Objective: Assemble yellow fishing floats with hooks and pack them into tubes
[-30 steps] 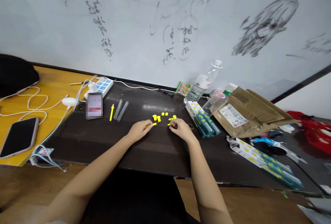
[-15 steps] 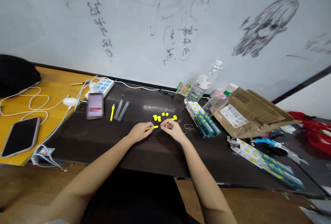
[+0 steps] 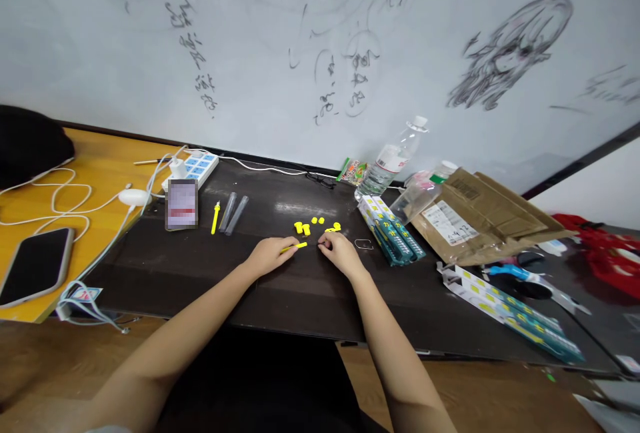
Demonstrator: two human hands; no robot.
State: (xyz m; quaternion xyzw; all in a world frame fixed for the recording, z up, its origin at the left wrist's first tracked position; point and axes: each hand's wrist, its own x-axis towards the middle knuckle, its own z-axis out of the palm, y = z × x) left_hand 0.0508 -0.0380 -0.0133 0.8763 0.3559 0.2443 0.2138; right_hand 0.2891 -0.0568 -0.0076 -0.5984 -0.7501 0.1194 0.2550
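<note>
Near the middle of the dark table my left hand [image 3: 270, 255] is closed on a slim yellow plastic rod [image 3: 299, 246], whose end points right. Just to the right, my right hand [image 3: 339, 250] is closed with fingertips pinched near the tabletop; whatever is in them is too small to make out. Beyond the hands lie yellow caps [image 3: 303, 228], a pair of small yellow pieces [image 3: 318, 220] and more yellow parts [image 3: 336, 226]. A bent wire loop [image 3: 363, 244] rests right of my right hand. Two clear tubes [image 3: 233, 215] and a yellow pen-like piece [image 3: 215, 218] lie to the left.
Teal-and-white boxes [image 3: 393, 233], a water bottle [image 3: 395, 159], another clear bottle [image 3: 419, 193] and a brown parcel [image 3: 485, 213] stand to the right. A power strip [image 3: 200, 169], a pixelated upright screen [image 3: 181, 204] and a phone [image 3: 37, 266] are left. A whiteboard [image 3: 250, 73] rises behind.
My right hand has drawn slightly right, away from the yellow rod's end, and its fingers have curled in. My left hand still holds the rod in nearly the same place.
</note>
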